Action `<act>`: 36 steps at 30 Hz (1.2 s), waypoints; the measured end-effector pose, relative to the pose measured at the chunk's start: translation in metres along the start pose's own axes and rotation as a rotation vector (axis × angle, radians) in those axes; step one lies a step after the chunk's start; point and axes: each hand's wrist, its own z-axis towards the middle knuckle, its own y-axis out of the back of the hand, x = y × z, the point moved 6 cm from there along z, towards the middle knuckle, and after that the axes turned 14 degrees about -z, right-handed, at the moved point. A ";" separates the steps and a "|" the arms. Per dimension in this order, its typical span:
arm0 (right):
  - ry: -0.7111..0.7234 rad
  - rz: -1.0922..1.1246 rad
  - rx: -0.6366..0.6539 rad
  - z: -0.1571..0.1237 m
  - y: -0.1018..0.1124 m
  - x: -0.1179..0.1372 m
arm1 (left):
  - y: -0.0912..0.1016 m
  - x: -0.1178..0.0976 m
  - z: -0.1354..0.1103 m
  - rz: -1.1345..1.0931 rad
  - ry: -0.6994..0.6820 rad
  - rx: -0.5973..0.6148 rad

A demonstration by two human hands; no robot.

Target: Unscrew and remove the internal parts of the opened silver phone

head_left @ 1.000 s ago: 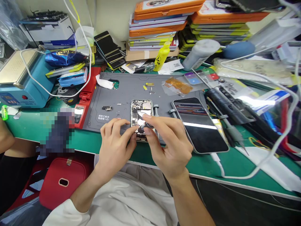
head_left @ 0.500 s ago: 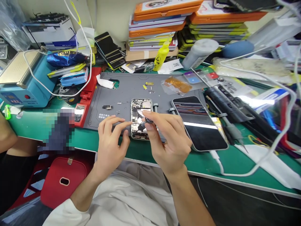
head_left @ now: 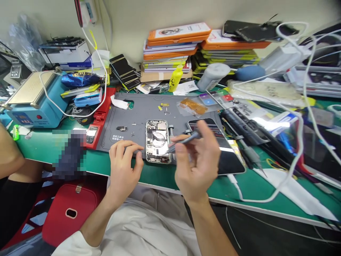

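Note:
An opened phone (head_left: 157, 137) lies on the grey work mat (head_left: 145, 105), its inner boards and connectors bare. My right hand (head_left: 198, 167) is closed on a grey screwdriver (head_left: 186, 139), held at a slant with its tip end toward the phone's lower right. I cannot tell whether the tip touches it. Left of the phone is my left hand (head_left: 123, 165), fingers bent but apart, with nothing in it. A small dark phone part (head_left: 122, 128) and tiny pieces lie on the mat. Partly behind my right hand rests a larger phone (head_left: 230, 165), dark screen up, with a white cable.
A red tool (head_left: 99, 121) and a blue machine (head_left: 39, 103) stand at the left. Boxes (head_left: 170, 53) are stacked along the wall. Pen-like tools (head_left: 239, 124) and a looping white cable (head_left: 299, 142) crowd the right. Another person's arm (head_left: 10, 153) shows at the left edge.
The screwdriver has gone from near upright over the phone to a slant, as my right hand turned and drew back. My left fingers have moved off the phone's edge. The camera view has shifted.

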 end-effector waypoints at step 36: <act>0.097 -0.641 0.259 0.015 -0.008 -0.028 | 0.008 0.023 0.031 0.107 0.036 0.300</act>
